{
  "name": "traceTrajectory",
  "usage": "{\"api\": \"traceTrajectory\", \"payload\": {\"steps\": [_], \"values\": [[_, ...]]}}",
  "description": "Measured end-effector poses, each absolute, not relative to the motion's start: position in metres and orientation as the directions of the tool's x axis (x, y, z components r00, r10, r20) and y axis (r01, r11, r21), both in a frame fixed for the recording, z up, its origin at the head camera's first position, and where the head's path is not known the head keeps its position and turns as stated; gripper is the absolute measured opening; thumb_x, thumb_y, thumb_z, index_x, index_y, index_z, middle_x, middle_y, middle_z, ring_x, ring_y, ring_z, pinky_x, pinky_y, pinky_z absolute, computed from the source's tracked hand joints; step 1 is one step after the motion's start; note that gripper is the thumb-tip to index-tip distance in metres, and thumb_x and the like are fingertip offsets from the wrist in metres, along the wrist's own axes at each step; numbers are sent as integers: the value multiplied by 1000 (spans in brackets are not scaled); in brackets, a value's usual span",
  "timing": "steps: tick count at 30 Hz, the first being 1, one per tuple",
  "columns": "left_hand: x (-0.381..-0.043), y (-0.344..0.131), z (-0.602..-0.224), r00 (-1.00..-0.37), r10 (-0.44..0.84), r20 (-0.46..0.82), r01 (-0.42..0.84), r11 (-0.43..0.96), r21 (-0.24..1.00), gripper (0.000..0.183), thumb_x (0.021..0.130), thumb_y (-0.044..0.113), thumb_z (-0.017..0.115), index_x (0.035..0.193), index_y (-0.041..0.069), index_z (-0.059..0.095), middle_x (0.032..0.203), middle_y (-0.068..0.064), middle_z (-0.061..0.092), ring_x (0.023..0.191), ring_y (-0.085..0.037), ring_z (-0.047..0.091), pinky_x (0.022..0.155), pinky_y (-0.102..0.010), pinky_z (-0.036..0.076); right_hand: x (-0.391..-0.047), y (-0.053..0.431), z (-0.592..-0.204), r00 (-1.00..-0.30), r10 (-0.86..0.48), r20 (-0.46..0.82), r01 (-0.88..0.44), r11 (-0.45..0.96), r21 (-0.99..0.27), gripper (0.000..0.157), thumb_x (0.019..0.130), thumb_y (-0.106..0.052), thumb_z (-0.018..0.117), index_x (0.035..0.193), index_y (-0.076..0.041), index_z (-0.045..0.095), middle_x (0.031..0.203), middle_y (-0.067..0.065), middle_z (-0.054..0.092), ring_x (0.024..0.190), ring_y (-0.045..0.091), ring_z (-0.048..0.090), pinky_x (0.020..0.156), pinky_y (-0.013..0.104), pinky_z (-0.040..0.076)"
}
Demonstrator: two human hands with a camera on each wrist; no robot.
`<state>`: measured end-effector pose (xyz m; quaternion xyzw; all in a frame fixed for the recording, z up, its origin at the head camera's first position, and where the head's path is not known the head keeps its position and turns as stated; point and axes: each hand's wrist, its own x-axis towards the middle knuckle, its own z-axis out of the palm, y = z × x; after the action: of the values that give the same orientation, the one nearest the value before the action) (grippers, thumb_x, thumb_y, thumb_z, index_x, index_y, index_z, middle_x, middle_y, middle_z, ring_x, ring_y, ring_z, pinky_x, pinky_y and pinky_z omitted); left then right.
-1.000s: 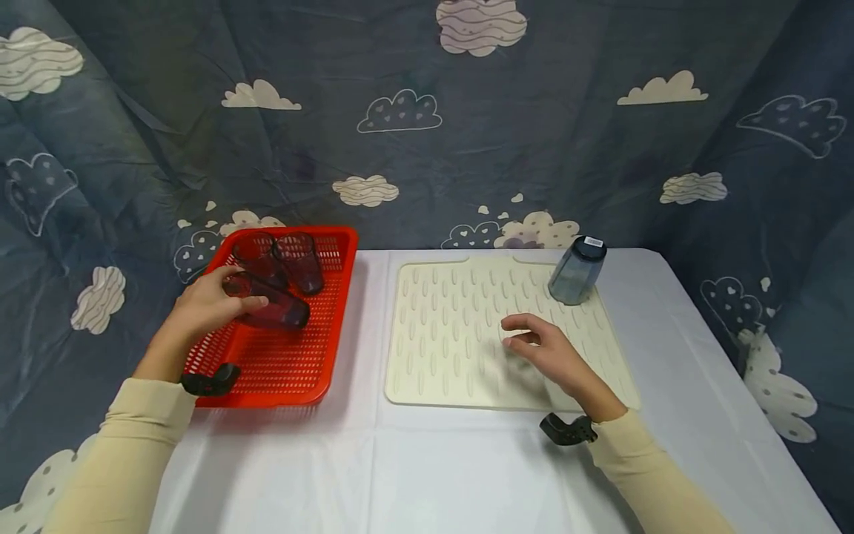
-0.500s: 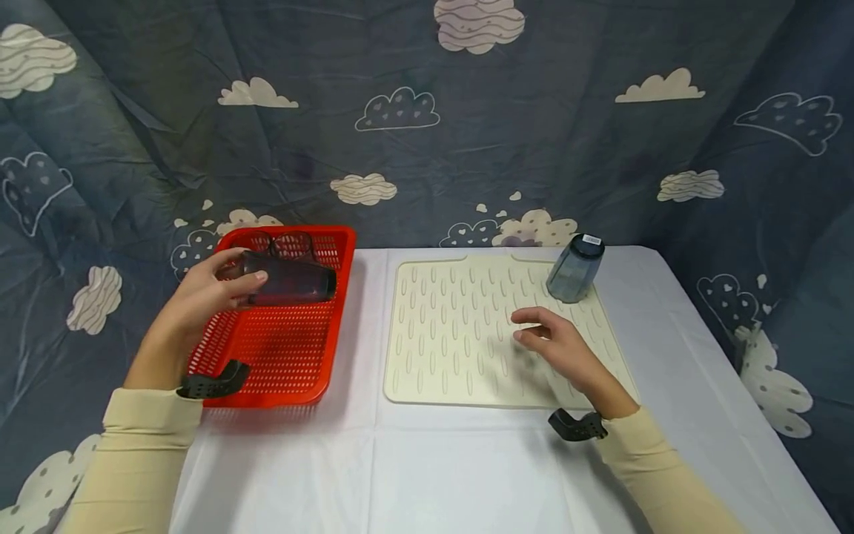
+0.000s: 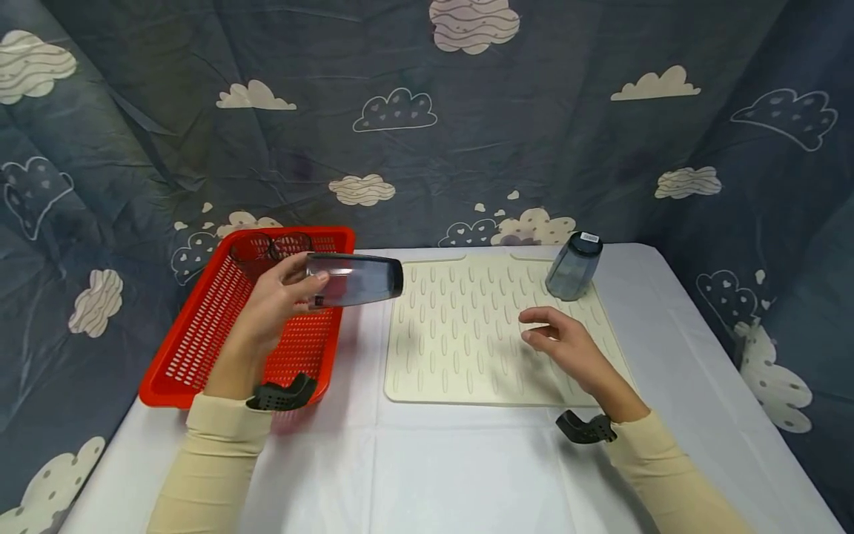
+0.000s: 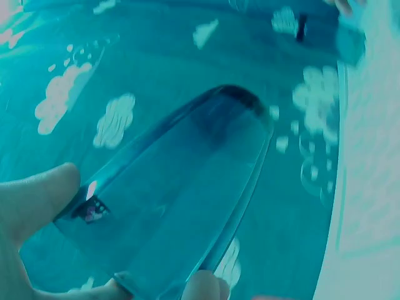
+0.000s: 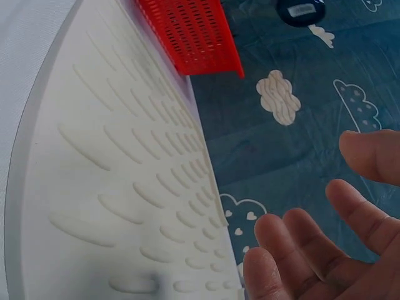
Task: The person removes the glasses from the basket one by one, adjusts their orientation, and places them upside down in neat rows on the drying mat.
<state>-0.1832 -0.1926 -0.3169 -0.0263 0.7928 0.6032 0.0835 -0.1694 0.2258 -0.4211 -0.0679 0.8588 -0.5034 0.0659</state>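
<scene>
**Between basket and mat: left grip holds a tumbler sideways, base pointing right**

Left grip (image 3: 282,291) pinches the grey-blue tumbler (image 3: 356,280) at its wider end, thumb one side, fingers opposite, spread about the glass's width. Tumbler is up off the bench (image 3: 427,475), roughly level. From the head view it bridges the gap: held end over the right rim of the red basket (image 3: 350,246), base just past the left edge of the cream mat (image 3: 440,334). Black wrist mount (image 3: 283,393) overlaps the basket's front rim.

Right grip (image 3: 559,340) hovers over the mat's right half, holding nothing: fingers loosely bent, thumb apart from them. Upturned tumbler (image 3: 571,271) is near it, standing at the mat's rear right corner, white label (image 3: 589,237) on its base.

Edges: basket's left rim runs along the bench's left edge. A narrow strip of white cloth separates basket and mat. Wider strips lie in front of the mat and right of it. Patterned curtain (image 3: 313,141) closes off the rear. Two glasses (image 3: 291,246) sit side by side at the basket's back.

Held tumbler: see-through, smooth, tapering sides, thick dark base with rounded corners. Left wrist view tints everything teal; trust the head view for colour.
</scene>
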Motion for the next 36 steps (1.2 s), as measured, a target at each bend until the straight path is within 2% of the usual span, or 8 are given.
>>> {"api": "traceTrajectory", "payload": {"steps": [3, 7, 10, 15, 18, 26, 33, 36], "values": [[-184, -176, -323, -986, 64, -155, -139, 204, 969, 74, 97, 30, 58, 158, 11, 21, 156, -19, 37, 125, -29, 54, 107, -44, 47, -169, 226, -420, -981, -188, -50, -48, 482, -875, 38, 98, -18, 61, 133, -4, 55, 138, 19, 56, 113, 17, 61, 85, 23, 52], [-187, -156, -332, -988, 78, -137, -127, 120, 985, 67, 96, 27, 60, 155, 11, 30, 143, -21, 48, 103, -21, 64, 86, -31, 59, -167, 229, -420, -980, -191, -49, -50, 486, -873, 39, 98, -17, 62, 134, -3, 54, 137, 20, 56, 112, 16, 61, 84, 22, 52], [-186, -142, -337, -987, 91, -134, -129, 57, 990, 64, 96, 24, 61, 152, 10, 34, 135, -21, 52, 96, -19, 65, 76, -27, 60, -164, 231, -419, -981, -192, -42, -57, 482, -874, 40, 98, -18, 62, 134, -2, 54, 137, 20, 56, 111, 13, 60, 84, 20, 52], [-182, -116, -348, -985, 105, -134, -133, 21, 991, 64, 95, 22, 62, 151, 8, 36, 129, -19, 53, 97, -21, 63, 76, -29, 60, -161, 235, -420, -982, -185, -46, -51, 487, -872, 40, 98, -18, 61, 134, -3, 54, 139, 19, 55, 103, -2, 58, 84, 17, 51], [-180, -98, -357, -985, 120, -126, -126, 13, 992, 59, 94, 21, 63, 147, 9, 41, 124, -18, 56, 95, -20, 63, 76, -30, 59, -161, 236, -421, -982, -181, -58, -39, 489, -872, 41, 98, -19, 61, 135, -3, 53, 139, 19, 55, 102, -5, 56, 84, 16, 51], [-179, -68, -377, -973, 180, -142, -157, -70, 985, 60, 92, 19, 64, 146, 6, 42, 111, -13, 57, 84, -15, 64, 75, -32, 61, -156, 243, -423, -978, -201, -46, -65, 514, -855, 44, 98, -20, 62, 137, -3, 51, 139, 20, 56, 111, 15, 61, 83, 19, 52], [-176, -66, -383, -969, 189, -160, -179, -87, 980, 62, 92, 18, 64, 147, 6, 41, 111, -12, 58, 83, -14, 63, 74, -31, 60, -152, 249, -423, -978, -203, -42, -68, 504, -861, 46, 98, -21, 63, 138, -3, 49, 139, 22, 56, 100, -10, 57, 81, 20, 52], [-176, -66, -386, -968, 184, -169, -187, -86, 979, 61, 91, 17, 64, 147, 6, 42, 109, -11, 57, 83, -14, 63, 74, -30, 60, -151, 250, -423, -976, -215, -28, -81, 480, -874, 46, 98, -20, 63, 138, -3, 50, 139, 22, 56, 99, -11, 57, 81, 20, 52]]}}
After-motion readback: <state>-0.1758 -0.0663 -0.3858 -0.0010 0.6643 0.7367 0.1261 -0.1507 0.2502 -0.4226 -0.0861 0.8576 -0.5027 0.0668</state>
